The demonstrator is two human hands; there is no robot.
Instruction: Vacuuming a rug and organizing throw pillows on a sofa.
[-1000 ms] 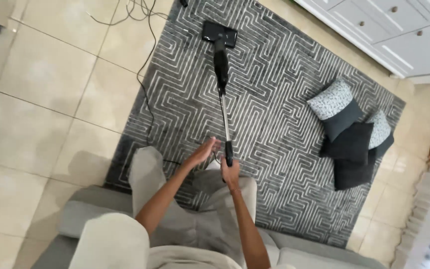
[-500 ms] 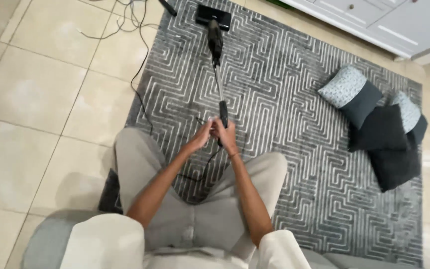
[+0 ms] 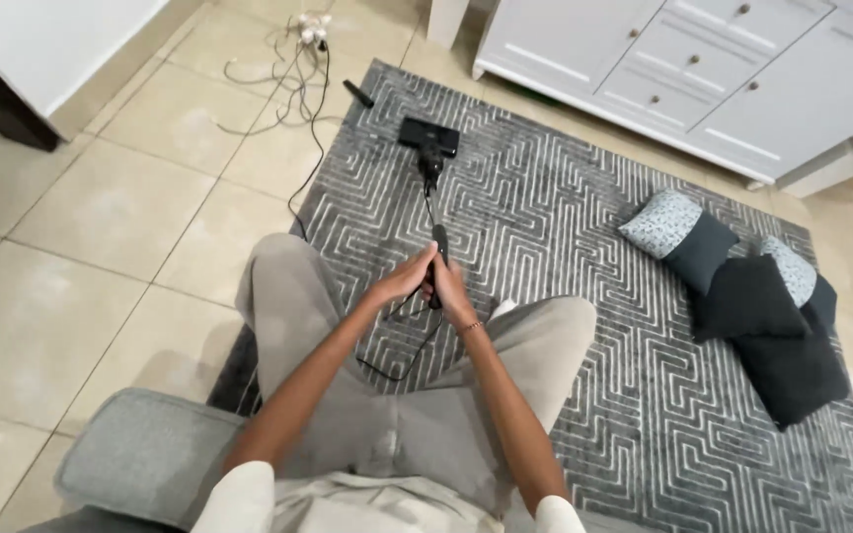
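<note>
Head view, looking down over the knees: left hand (image 3: 409, 281) and right hand (image 3: 451, 293) both closed around the black handle of one stick vacuum (image 3: 435, 212), pole running forward to the flat black floor head (image 3: 427, 135) resting on the grey patterned rug (image 3: 565, 227).

Possible trouble: one black power cord (image 3: 399, 345) looping loosely between the legs, close enough to snag a knee or foot; further along, trailing beside a tangle of thin cables (image 3: 269, 74) on the tiled floor (image 3: 101, 217), easy to catch under the head. Likewise a small dark object (image 3: 357, 94) at the rug's far edge.

Counted: four cushions (image 3: 742, 296) heaped at right, one white drawer cabinet (image 3: 703, 69), one grey seat (image 3: 145, 459) underneath.
</note>
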